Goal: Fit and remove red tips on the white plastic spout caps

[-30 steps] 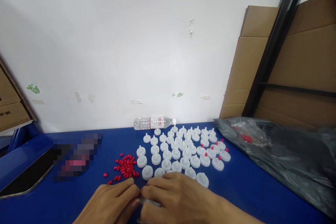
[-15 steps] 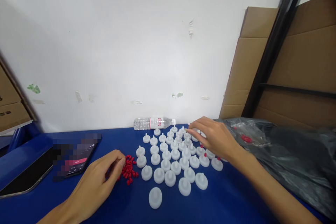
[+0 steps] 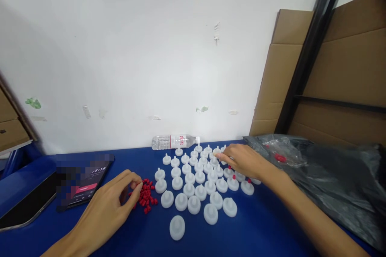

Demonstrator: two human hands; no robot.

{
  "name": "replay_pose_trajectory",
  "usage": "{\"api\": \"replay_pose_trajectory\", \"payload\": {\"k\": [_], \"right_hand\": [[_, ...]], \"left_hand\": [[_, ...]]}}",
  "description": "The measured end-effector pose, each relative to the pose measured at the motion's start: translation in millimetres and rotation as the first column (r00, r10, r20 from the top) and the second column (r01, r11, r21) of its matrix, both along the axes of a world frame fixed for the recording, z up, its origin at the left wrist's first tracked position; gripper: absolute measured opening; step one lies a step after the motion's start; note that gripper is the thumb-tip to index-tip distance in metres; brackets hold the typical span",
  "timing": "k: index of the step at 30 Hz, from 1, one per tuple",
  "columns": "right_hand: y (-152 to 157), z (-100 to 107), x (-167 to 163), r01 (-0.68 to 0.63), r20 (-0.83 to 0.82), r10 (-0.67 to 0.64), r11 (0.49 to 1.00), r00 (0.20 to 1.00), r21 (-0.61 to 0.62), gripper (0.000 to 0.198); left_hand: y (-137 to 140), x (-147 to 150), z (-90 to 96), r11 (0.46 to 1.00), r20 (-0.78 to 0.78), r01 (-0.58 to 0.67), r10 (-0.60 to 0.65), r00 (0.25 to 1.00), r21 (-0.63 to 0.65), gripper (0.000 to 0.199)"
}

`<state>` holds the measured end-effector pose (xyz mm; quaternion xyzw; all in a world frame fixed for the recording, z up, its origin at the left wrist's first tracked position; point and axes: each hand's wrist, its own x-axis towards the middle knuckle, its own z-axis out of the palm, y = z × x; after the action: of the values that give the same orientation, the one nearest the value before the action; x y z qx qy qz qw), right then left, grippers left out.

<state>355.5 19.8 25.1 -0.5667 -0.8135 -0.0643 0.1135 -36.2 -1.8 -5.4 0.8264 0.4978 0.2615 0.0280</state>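
Observation:
My left hand [image 3: 116, 198] rests at the left side of a pile of small red caps [image 3: 146, 194], thumb and forefinger pinched together at its edge. Whether a cap is between those fingertips is hidden. Many white spouted lids [image 3: 194, 204] stand spout up on the blue table, right of the pile. My right hand [image 3: 245, 161] reaches into their back right part, fingers bent down and closed among the lids; what they grip is covered. Close below it, a few lids carry red caps on their spouts, such as this red-tipped lid [image 3: 233, 183].
A clear water bottle [image 3: 175, 141] lies along the wall behind the lids. Two phones, one with a lit screen [image 3: 87, 184], lie at the left. Dark plastic sheeting [image 3: 325, 184] with a clear bag of red pieces [image 3: 282, 156] covers the right side, before cardboard [image 3: 283, 72].
My right hand has come down from above the back lids to among them, its fingers closing. My left hand stays beside the red caps. The view has shifted slightly.

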Motion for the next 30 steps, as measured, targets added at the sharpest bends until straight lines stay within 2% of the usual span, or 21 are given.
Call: {"api": "replay_pose_trajectory", "payload": {"k": [8,16,21,26,30], "right_hand": [[-1.2,1.9,3.9,0.018,-0.044,-0.019,1.0,0.999,-0.026,0.073],[-5.1,6.4,2.8,0.013,-0.12,-0.026,0.994,0.992,-0.105,0.069],[-7.4,19.9,15.4,0.037,-0.164,-0.062,0.988,0.985,-0.149,0.047],[-6.8,18.1,19.8,-0.022,-0.157,-0.022,0.96,0.987,-0.278,0.024],[-11.3,22.6,16.0,0.007,-0.15,-0.042,0.975,0.988,-0.222,0.021]], "left_hand": [[0.8,2.0,-1.0,0.999,-0.004,0.032,-0.032,0.999,0.001,0.032],[-1.3,1.0,-2.8,0.998,-0.014,0.009,-0.01,1.0,-0.068,0.035],[-0.3,1.4,-4.3,0.999,-0.021,0.034,-0.035,0.999,-0.042,0.034],[-0.1,1.5,-4.9,0.998,-0.072,0.046,-0.049,0.996,-0.052,0.033],[-1.0,2.7,-1.8,0.996,-0.057,0.04,-0.044,0.997,-0.079,0.036]]}}
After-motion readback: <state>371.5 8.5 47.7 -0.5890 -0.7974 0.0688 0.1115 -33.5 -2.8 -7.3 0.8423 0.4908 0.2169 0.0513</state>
